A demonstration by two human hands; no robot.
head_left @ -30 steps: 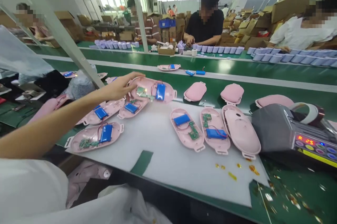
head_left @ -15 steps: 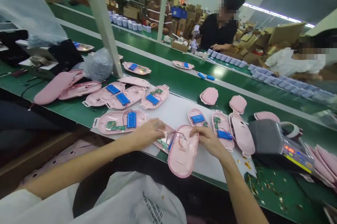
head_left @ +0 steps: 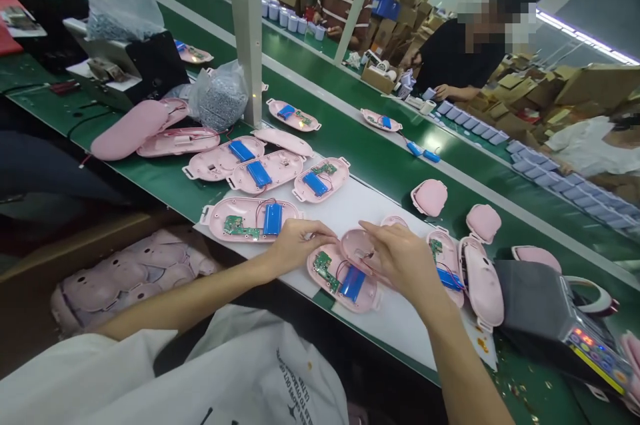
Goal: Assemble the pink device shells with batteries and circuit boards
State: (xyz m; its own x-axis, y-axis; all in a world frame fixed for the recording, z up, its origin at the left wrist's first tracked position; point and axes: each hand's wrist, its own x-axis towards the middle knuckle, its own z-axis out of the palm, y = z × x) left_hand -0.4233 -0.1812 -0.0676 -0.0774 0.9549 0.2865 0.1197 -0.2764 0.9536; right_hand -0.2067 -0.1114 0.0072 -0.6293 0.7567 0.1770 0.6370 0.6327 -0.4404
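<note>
The left hand rests its fingers, loosely curled, on the rim of one open pink shell holding one blue battery and one green circuit board. The right hand, at 3 o'clock of the shell, pinches a second shell half. Four more open shells lie at 10 o'clock on the white surface.

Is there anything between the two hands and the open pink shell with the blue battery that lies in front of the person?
Nothing visible. The left hand rests at the far left edge of the open pink shell. The right hand lies over a second pink half tilted against it, fingers on it. The white mat around them carries only other shells.
</note>
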